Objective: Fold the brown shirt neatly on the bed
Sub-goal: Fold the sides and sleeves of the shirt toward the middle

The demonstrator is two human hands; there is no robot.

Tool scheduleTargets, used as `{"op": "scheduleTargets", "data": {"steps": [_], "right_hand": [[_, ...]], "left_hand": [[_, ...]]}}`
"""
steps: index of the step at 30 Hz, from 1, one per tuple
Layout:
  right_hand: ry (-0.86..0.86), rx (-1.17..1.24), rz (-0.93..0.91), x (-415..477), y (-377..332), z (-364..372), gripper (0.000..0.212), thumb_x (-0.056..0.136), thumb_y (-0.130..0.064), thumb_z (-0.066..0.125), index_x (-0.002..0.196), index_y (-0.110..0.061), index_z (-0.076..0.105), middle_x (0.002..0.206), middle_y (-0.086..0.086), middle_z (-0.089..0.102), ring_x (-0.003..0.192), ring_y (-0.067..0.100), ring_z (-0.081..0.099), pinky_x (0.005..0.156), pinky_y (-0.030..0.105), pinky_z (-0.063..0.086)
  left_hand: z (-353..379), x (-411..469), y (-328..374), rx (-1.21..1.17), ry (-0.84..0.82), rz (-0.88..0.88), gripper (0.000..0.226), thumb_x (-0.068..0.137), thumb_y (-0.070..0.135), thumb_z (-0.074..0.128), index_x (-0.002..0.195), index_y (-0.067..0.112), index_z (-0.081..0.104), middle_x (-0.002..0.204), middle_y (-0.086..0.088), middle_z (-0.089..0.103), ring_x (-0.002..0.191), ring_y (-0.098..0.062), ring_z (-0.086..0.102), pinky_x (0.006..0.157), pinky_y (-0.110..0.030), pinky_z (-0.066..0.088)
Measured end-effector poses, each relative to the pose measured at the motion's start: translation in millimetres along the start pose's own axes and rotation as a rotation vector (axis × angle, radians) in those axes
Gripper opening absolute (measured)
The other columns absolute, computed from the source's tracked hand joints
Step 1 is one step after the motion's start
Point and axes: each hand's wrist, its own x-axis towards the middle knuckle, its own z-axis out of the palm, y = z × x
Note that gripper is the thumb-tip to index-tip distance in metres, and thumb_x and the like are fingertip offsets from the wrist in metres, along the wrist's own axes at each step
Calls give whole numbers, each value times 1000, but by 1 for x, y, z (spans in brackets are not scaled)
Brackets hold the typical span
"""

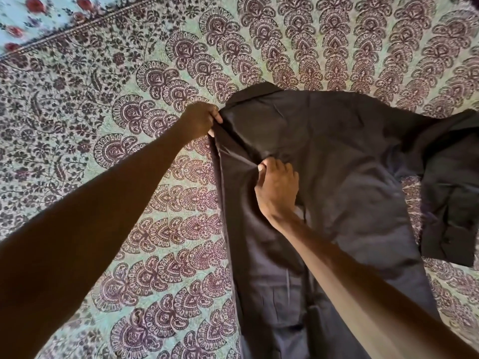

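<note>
The brown shirt [337,156] lies spread on the bed, collar end far from me, its body running down to the bottom edge of the view. One sleeve [451,193] is stretched out to the right. My left hand [201,120] pinches the shirt's left shoulder edge near the collar. My right hand [277,189] rests on the cloth below it, fingers bunching a fold of fabric, with creases running from it up to the left hand. The left side of the shirt is turned inward in a long fold along its edge.
The bed is covered by a pale green sheet [129,125] with a dark maroon paisley print. A second, floral sheet with red flowers [31,19] shows at the top left corner. Bare sheet lies to the left of the shirt.
</note>
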Motion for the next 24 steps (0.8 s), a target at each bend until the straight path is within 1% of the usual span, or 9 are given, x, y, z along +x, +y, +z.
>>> {"op": "scheduleTargets", "data": {"steps": [2, 4, 5, 8, 10, 13, 17, 21, 24], "right_hand": [[46, -44, -23, 2, 0, 3, 16, 95, -24, 51, 86, -16, 62, 80, 3, 67, 76, 28, 59, 67, 39, 43], [53, -83, -84, 3, 2, 4, 22, 98, -28, 48, 85, -15, 61, 78, 5, 66, 74, 28, 59, 65, 40, 42], [48, -95, -125, 3, 4, 5, 24, 99, -30, 46, 86, -15, 60, 78, 5, 66, 74, 28, 59, 64, 40, 42], [60, -154, -217, 6, 14, 8, 28, 100, -34, 46, 83, -16, 59, 71, 2, 63, 60, 24, 60, 49, 33, 41], [83, -205, -246, 11, 18, 8, 30, 98, -37, 47, 78, -18, 58, 62, -1, 60, 43, 19, 57, 38, 25, 31], [110, -238, -300, 18, 21, 9, 32, 98, -40, 47, 77, -19, 59, 58, -2, 59, 35, 19, 53, 36, 21, 27], [96, -161, -291, 16, 22, 6, 31, 100, -39, 45, 83, -17, 59, 63, -2, 61, 38, 21, 56, 36, 23, 30], [51, -38, -272, 2, 20, -3, 35, 100, -45, 40, 92, -17, 60, 77, 0, 64, 61, 22, 63, 44, 30, 39], [17, -43, -283, -6, 24, -5, 25, 95, -42, 51, 96, -18, 60, 82, 0, 64, 72, 22, 62, 51, 32, 44]], "left_hand": [[-7, 1, -2, 78, -17, 96, 16, 81, -7, 62, 94, -5, 72, 63, 2, 66, 58, 4, 61, 68, -23, 51], [-11, -1, -5, 215, 20, 163, 15, 83, 8, 70, 86, -7, 70, 74, -16, 69, 75, -25, 64, 69, -28, 41], [-13, -1, -6, 247, 50, 173, 21, 84, 15, 70, 81, -6, 69, 76, -20, 66, 75, -29, 61, 67, -29, 37], [-14, -2, -7, 201, 157, 114, 25, 85, 24, 70, 76, 1, 65, 77, -17, 55, 74, -26, 56, 66, -33, 41], [-9, -4, -6, 200, 203, 46, 22, 85, 27, 70, 81, 5, 66, 78, -10, 54, 74, -23, 54, 65, -31, 39], [-1, -4, -1, 233, 238, -36, 14, 88, 25, 67, 89, 11, 67, 86, -10, 59, 84, -28, 62, 68, -32, 38], [7, -5, 3, 282, 251, -57, 20, 93, 11, 53, 108, 3, 63, 120, -25, 57, 111, -40, 54, 87, -40, 43], [8, -18, -6, 270, 294, 114, 18, 90, 6, 54, 104, 8, 64, 105, -26, 55, 85, -34, 59, 62, -35, 44], [7, -24, -11, 307, 293, 75, 25, 89, 6, 61, 114, 7, 64, 114, -20, 54, 85, -24, 54, 62, -33, 37]]}}
